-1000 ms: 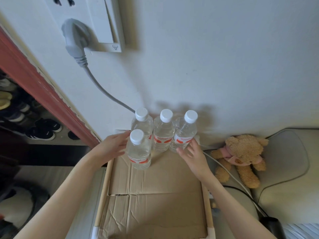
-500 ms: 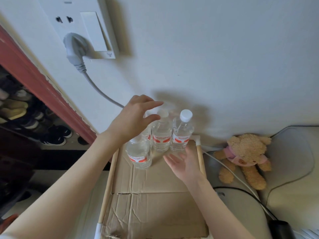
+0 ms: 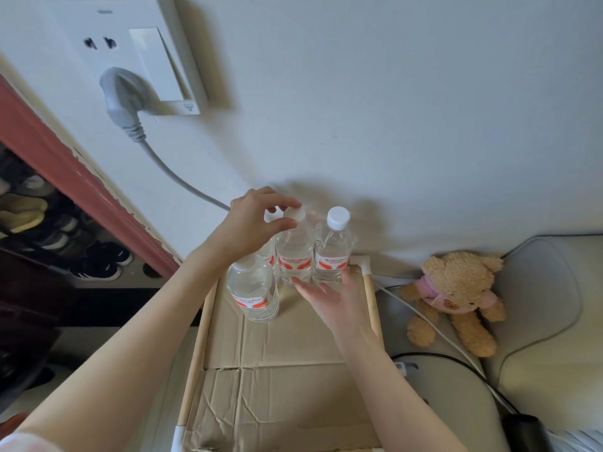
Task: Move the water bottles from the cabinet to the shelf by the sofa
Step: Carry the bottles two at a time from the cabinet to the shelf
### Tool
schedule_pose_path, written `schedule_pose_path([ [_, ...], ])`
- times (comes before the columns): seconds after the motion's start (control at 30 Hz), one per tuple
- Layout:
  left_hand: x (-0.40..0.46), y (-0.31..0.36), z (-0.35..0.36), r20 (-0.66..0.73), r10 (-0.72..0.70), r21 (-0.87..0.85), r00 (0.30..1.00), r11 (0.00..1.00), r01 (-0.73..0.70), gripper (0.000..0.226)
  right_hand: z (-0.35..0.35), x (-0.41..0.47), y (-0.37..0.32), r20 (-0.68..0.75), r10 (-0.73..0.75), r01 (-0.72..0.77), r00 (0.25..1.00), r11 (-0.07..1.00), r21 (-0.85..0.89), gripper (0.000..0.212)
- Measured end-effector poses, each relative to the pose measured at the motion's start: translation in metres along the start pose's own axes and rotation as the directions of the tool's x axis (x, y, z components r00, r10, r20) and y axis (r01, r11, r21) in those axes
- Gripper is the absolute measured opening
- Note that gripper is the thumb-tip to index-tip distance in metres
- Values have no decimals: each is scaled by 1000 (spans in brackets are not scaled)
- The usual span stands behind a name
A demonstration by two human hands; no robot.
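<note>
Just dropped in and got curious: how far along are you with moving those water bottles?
Done: four water bottles stand on the cardboard-lined shelf against the wall, beside the sofa with the teddy bear. In hand: the left hand pinches the middle bottle's cap, while the right hand rests open at the bottles' bases. Left: the cabinet is out of view, so I cannot tell.

We see our left hand (image 3: 251, 223) pinching the cap of the middle bottle (image 3: 293, 252) on the cardboard-lined shelf (image 3: 277, 386). Our right hand (image 3: 329, 298) lies open by the bottle bases, a teddy bear (image 3: 456, 291) nearby.
</note>
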State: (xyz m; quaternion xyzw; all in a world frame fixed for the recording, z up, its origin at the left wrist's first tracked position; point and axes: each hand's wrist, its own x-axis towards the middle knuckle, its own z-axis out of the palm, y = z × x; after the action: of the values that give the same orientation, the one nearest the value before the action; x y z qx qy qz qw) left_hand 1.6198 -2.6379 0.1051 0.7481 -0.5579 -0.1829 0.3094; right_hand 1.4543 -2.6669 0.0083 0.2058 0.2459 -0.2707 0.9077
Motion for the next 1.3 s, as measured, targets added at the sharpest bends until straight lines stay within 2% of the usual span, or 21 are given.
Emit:
schedule_pose_path([
  [0.03,0,0,0,3,1,-1,1000,1000,-1,24,-2,0,-4,35,64,-69,997,989,133,69],
  [0.07,0,0,0,6,1,-1,1000,1000,-1,24,0,0,-4,-3,60,-59,998,990,130,61],
  [0.13,-1,0,-1,12,4,7,1000,1000,-4,25,0,3,-3,-82,-4,4,997,1000,0,56],
  [0.23,-2,3,-1,18,1,19,1000,1000,-2,25,0,7,-5,-97,-8,6,995,1000,-17,71],
  [0.33,-6,6,-2,23,7,51,1000,999,-8,29,-2,11,-8,-149,-49,30,988,992,-124,79],
  [0.4,-13,7,-5,-16,29,24,999,999,-28,30,-4,10,-11,-177,-75,41,981,982,-186,79],
  [0.5,-31,6,-13,-172,74,-20,982,997,-79,28,-7,6,-17,-221,-163,88,962,945,-315,73],
  [0.57,-46,3,-17,-278,69,-57,958,995,-88,26,-10,6,-21,-225,-262,114,938,850,-514,58],
  [0.6,-55,-1,-17,-318,47,-86,947,993,-78,26,-12,8,-24,-208,-324,127,923,767,-629,51],
  [0.7,-83,-14,-8,-402,-57,-182,914,983,-18,28,-14,10,-32,-44,-454,180,890,436,-882,52],
  [0.77,-99,-25,2,-421,-124,-245,899,969,18,35,-12,7,-34,78,-462,211,883,243,-947,51],
  [0.87,-114,-38,23,-345,-254,-364,904,923,120,45,-8,3,-31,194,-483,250,854,53,-967,28],
  [0.93,-119,-43,34,-276,-334,-412,901,888,203,46,-8,3,-27,239,-496,259,835,-29,-965,16],
  [1.03,-118,-47,38,-232,-368,-415,900,875,251,48,-8,6,-26,274,-490,244,828,-125,-962,17],
  [1.17,-115,-54,40,-145,-382,-374,913,875,307,58,-6,11,-26,267,-469,213,842,-165,-963,31],
  [1.23,-118,-57,45,-77,-405,-409,911,846,342,69,-6,14,-26,270,-479,208,835,-179,-962,27],
  [1.3,-121,-61,55,-60,-408,-427,911,836,346,66,-7,15,-27,276,-495,209,824,-188,-960,26],
])
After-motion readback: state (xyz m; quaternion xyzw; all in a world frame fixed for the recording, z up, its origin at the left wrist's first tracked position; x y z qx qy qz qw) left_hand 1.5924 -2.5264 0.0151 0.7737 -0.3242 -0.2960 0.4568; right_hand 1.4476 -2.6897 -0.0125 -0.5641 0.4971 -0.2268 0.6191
